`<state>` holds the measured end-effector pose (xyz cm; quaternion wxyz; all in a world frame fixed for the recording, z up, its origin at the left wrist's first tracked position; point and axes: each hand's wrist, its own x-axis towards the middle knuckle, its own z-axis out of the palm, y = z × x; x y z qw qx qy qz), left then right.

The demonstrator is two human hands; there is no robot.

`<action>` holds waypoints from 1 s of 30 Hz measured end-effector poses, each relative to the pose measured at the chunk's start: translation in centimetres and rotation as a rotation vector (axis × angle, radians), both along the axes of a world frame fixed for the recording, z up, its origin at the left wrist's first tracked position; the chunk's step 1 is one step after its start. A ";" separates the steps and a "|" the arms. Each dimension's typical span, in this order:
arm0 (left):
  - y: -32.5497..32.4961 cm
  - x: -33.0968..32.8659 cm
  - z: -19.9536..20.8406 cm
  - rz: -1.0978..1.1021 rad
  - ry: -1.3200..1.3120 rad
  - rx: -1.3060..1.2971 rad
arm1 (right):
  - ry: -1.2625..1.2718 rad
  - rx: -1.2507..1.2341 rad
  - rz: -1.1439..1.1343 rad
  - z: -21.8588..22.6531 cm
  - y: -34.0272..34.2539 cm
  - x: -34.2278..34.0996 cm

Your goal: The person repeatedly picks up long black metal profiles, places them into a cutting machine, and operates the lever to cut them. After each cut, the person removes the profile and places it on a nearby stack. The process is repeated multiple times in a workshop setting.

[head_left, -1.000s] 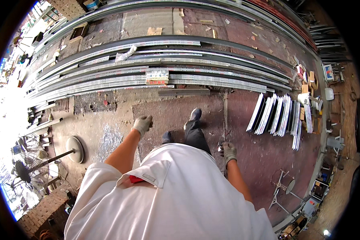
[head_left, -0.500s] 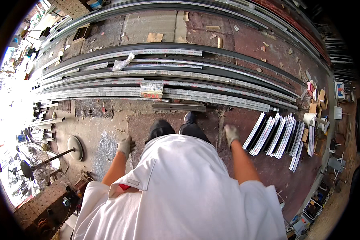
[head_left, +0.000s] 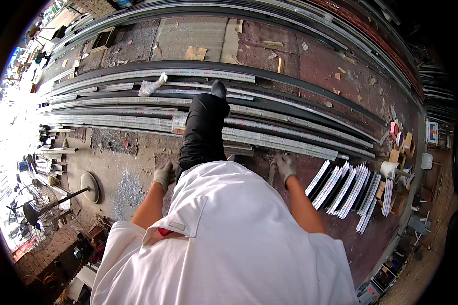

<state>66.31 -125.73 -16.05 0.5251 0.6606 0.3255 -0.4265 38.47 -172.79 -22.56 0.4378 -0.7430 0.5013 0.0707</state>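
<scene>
My left hand [head_left: 163,176], in a grey work glove, hangs beside my left thigh, fingers loosely extended and holding nothing. On the other side, my right hand [head_left: 285,166] wears a similar glove. It hangs away from my body with its fingers a little apart and nothing in them. Long metal profiles [head_left: 285,139] lie in rows across the floor in front of me. My left leg [head_left: 204,127] reaches over the nearer rows, with the dark shoe [head_left: 219,89] among them; whether it touches a profile, I cannot tell. Neither hand touches the profiles.
Short cut profiles [head_left: 341,189] lie in a stack at the right, near a white bucket [head_left: 390,170] and cardboard boxes [head_left: 406,147]. A pedestal fan [head_left: 33,213] stands at the left. Crumpled plastic [head_left: 152,85] rests on the rows. More long profiles [head_left: 198,9] lie farther off.
My left leg has swung forward over the nearer profiles, covering part of the wrapped bundle there. My right hand has shifted slightly left. Both hands stay empty.
</scene>
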 end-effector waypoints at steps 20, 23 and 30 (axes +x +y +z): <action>-22.6 46.8 -5.8 0.038 -0.014 -0.032 | 0.146 0.387 -0.223 7.4 -19.2 47.7; -27.5 56.3 -0.3 0.088 -0.050 -0.020 | -0.114 0.383 -0.155 11.8 -20.3 63.3; -29.6 69.5 5.0 0.154 -0.164 -0.069 | -0.432 0.367 0.058 18.8 -25.3 82.1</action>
